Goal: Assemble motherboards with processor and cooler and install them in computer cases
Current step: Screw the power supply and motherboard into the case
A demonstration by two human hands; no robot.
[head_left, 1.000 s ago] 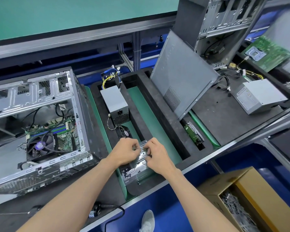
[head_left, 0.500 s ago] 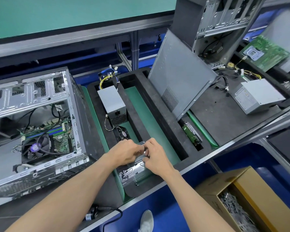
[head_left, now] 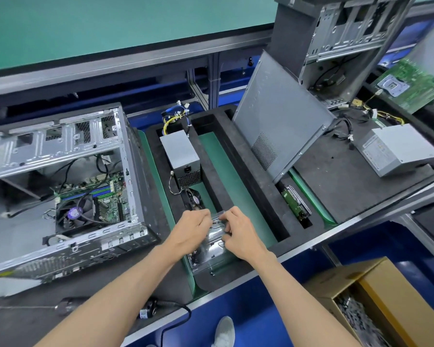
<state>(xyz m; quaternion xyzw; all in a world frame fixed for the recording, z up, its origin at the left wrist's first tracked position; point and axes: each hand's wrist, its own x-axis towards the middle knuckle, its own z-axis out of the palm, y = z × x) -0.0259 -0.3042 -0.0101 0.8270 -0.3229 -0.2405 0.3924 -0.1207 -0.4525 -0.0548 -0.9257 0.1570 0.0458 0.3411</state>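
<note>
Silvery metal bracket (head_left: pixel 211 242) sits in the near slot of the black foam tray (head_left: pixel 251 171), pinched along its top edge by left hand (head_left: pixel 194 227) and right hand (head_left: pixel 238 234). Likely step: lifting it out toward the open case (head_left: pixel 68 186), whose motherboard (head_left: pixel 105 196) is already fitted; next needs a straight upward pull.

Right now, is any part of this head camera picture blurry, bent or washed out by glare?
Head view: wide-angle bending bows the bench edge and rails; the far right corner smears around the green motherboard; glare whitens the shiny metal part held by the left hand and right hand; lighting is even, shadows soft.
</note>
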